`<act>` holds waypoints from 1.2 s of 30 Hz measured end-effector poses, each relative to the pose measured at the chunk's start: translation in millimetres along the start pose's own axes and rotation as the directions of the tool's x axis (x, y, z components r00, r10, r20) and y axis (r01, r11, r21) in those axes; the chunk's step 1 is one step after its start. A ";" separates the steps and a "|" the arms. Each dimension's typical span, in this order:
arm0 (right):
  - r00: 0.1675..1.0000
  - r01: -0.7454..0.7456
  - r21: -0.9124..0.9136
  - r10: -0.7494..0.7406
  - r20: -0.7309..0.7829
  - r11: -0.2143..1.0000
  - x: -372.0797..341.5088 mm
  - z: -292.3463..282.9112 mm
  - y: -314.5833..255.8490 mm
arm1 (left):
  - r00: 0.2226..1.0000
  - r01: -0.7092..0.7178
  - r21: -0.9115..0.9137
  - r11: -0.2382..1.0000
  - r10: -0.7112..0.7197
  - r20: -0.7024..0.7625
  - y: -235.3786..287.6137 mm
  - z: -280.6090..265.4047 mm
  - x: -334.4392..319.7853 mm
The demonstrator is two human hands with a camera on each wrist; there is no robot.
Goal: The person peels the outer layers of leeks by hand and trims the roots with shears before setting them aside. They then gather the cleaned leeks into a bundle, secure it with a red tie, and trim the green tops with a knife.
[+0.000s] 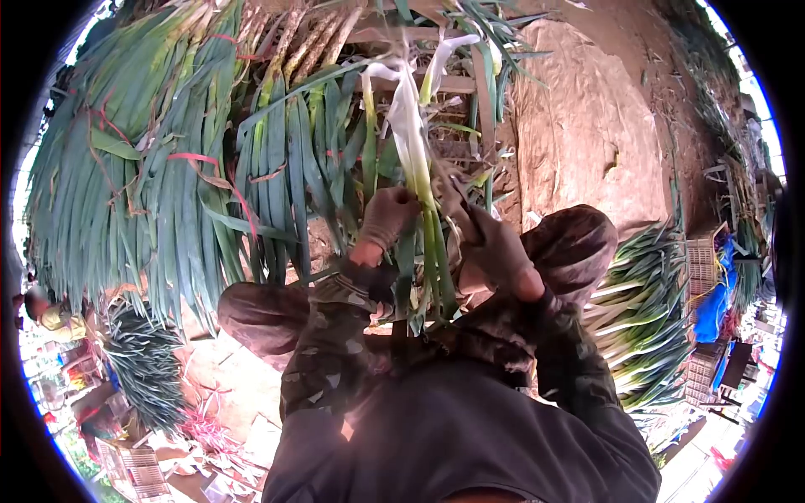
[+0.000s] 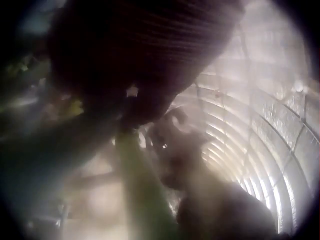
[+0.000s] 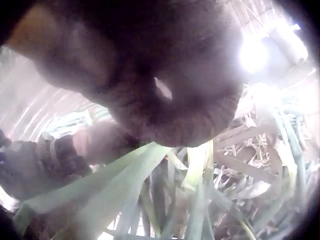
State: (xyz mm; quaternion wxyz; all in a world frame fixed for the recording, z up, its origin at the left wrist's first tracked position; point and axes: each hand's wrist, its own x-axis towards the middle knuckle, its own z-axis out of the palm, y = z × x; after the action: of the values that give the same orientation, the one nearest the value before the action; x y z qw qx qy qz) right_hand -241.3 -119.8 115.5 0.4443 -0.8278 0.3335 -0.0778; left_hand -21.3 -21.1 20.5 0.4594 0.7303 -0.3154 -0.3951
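Observation:
A leek (image 1: 411, 138) with a white stem and green leaves stands upright between both hands in the head view. My gloved left hand (image 1: 390, 220) pinches it partway down, where white turns green. On the other side, my gloved right hand (image 1: 496, 245) is curled beside the same leek, close to a blurred brownish strip of leaf (image 1: 450, 197). In the right wrist view, a pale green leaf (image 3: 120, 185) comes out from under the curled fingers. A blurred green stalk (image 2: 145, 195) runs below the dark left hand in the left wrist view.
Large bundles of leeks (image 1: 159, 184), some with pink ties, stand at the left. A brown sheet (image 1: 587, 126) lies at the upper right. More leeks (image 1: 641, 323) are piled beside the right knee, near wicker baskets (image 1: 703, 260). Wooden slats (image 1: 453, 84) lie ahead.

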 end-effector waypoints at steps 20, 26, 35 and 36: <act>0.989 0.117 0.119 -0.126 0.070 0.986 101.9 24.8 -54.3 | 0.813 0.017 0.598 0.801 0.337 -0.475 1.1 -52.2 40.1; 0.981 0.158 0.139 -0.171 0.091 0.978 103.8 64.1 -63.9 | 0.820 0.048 0.860 0.509 0.472 -0.325 -13.3 -170.8 126.1; 0.989 0.042 0.144 -0.061 0.132 0.989 104.9 58.0 -50.9 | 0.932 0.208 0.936 0.283 0.235 -0.278 17.5 -175.5 202.0; 0.990 0.041 0.158 -0.061 0.128 0.987 104.0 57.2 -51.5 | 0.935 0.225 0.944 0.241 0.220 -0.279 21.5 -172.1 207.1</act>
State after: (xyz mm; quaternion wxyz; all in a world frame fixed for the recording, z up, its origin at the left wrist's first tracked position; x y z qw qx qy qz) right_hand -112.5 -125.5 104.7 0.5264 -0.8023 0.2749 -0.0598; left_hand 227.1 -127.3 26.5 -0.0413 0.9147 -0.4013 0.0225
